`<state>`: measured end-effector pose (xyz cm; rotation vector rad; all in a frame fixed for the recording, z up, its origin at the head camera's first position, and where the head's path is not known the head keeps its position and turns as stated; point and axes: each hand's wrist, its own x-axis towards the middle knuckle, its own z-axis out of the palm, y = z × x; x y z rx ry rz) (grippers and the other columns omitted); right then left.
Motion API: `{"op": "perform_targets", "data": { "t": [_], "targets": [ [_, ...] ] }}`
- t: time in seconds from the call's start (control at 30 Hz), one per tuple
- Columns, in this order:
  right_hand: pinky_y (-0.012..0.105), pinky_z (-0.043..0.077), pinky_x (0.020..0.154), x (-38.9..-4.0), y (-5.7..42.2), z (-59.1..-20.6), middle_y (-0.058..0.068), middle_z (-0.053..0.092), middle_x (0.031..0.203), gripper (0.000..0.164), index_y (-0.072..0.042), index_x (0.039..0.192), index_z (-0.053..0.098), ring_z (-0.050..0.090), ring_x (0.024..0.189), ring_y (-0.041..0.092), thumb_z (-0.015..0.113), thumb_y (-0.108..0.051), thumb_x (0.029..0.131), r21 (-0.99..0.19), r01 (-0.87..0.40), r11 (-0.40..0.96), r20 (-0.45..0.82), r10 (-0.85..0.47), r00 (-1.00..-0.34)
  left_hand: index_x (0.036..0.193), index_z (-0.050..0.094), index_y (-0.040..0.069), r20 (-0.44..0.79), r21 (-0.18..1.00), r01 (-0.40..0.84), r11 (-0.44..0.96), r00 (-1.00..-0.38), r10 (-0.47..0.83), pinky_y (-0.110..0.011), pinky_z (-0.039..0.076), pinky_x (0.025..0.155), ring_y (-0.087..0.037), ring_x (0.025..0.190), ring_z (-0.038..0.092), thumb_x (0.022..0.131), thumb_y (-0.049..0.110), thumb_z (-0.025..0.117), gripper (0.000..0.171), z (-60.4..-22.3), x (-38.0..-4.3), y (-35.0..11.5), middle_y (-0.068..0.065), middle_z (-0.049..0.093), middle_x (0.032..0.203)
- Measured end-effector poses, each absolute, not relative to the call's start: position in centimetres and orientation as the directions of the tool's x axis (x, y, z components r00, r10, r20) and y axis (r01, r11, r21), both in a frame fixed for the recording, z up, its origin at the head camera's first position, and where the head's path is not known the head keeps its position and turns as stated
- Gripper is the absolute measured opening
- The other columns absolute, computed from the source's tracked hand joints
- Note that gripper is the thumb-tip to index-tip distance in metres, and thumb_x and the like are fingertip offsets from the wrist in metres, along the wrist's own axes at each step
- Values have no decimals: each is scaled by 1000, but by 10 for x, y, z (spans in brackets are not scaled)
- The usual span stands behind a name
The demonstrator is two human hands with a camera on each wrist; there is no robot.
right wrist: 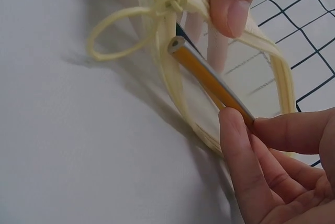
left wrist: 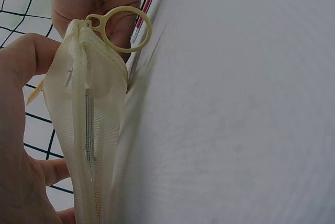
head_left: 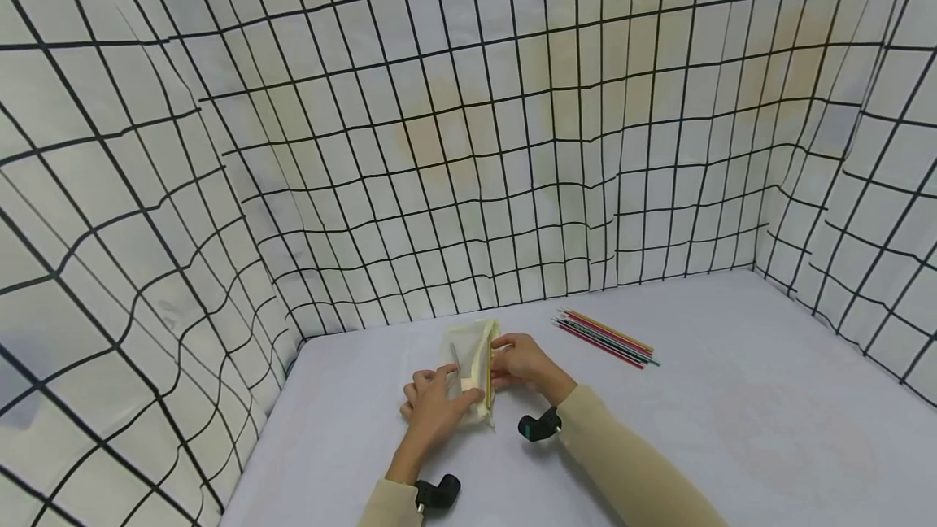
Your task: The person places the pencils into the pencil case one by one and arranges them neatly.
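Observation:
A pale yellow mesh zip pouch (head_left: pixel 474 340) lies on the white table, its zipped mouth spread apart in the right wrist view. My left hand (head_left: pixel 435 403) grips the pouch, thumb over the zip edge and fingers behind the mesh. Between thumb and fingers my right hand (head_left: pixel 523 363) pinches a yellow pencil (right wrist: pixel 209 82) with a silver stripe, which lies across the open mouth. A ring zip pull (left wrist: pixel 149 31) hangs from the pouch's end. Through the mesh a slim grey item (head_left: pixel 455 354) shows inside.
Several pencils (head_left: pixel 607 338) in red, black, yellow and green lie side by side on the white table (head_left: pixel 732 397), to the right beyond my right hand. White cloth walls (head_left: pixel 454 210) with a black grid stand behind and at both sides.

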<state>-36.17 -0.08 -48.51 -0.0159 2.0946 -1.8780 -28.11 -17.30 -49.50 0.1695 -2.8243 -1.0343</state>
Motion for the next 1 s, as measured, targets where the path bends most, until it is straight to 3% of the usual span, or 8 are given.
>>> {"op": "perform_targets", "data": {
  "t": [1.0],
  "targets": [
    [30, 60, 65, -353, 2, -480, 11, 65, 85, 35, 6, 122, 61, 66, 70, 17, 63, 8, 88, -984, 158, 81, -174, -256, -951, 144, 55, 17, 86, 653, -52, 755, -986, -143, -59, 26, 90, -40, 125, 32, 79, 58, 73, 79, -495, -280, -173, -20, 38, 140]
  ]
}}
